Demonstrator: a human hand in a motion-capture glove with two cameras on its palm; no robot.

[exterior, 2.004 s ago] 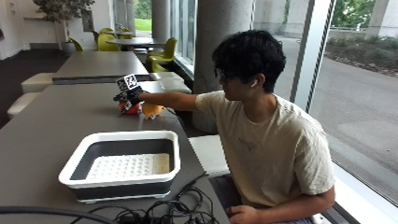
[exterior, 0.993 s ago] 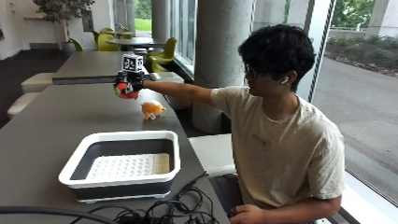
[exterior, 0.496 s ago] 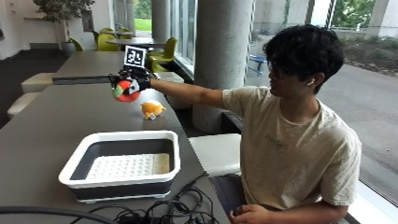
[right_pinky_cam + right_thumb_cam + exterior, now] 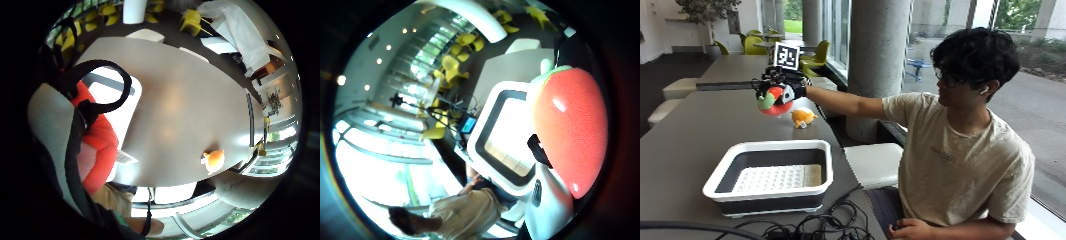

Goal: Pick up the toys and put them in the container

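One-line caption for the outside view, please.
Gloved right hand holds a red strawberry toy above the table; orange toy lies beyond the container.

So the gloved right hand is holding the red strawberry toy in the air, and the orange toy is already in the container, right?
Not quite. The gloved right hand does hold the red strawberry toy in the air, but the orange toy is not in the container. It lies on the table beyond the container, as the outside view shows.
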